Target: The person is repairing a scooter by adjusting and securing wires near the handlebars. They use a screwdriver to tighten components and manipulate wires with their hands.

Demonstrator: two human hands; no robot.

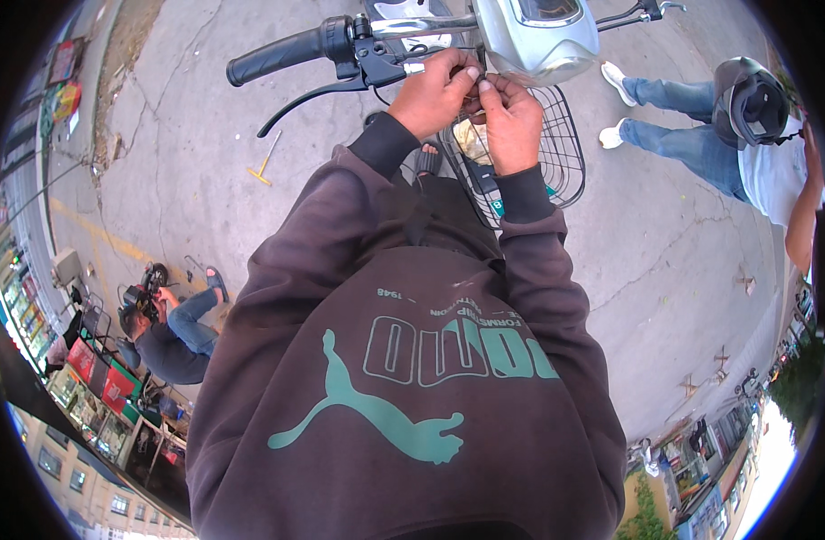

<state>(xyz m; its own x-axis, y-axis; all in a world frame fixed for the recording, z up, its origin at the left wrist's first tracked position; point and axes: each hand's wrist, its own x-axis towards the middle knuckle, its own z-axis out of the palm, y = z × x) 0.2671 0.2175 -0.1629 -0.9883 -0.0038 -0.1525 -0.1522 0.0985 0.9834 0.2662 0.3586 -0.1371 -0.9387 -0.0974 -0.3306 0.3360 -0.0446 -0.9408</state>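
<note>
My left hand [434,93] and my right hand [510,118] meet just below the pale blue headlight housing [537,40] of an electric scooter. Between the fingertips of both is a small dark piece [481,75], apparently a cable end or connector; the fingers hide most of it. Left of the hands are the black brake lever [311,102], the rubber handlebar grip [277,55] and the chrome handlebar [422,25]. Beneath my right hand hangs a black wire basket [569,152] with a crumpled yellowish thing [472,140] inside.
A yellow T-handle wrench [267,162] lies on the cracked concrete [183,135]. On the right stands a person in jeans [689,142] with a black helmet [750,101]. Another person [169,344] sits low beside a small dark vehicle [139,293] at left.
</note>
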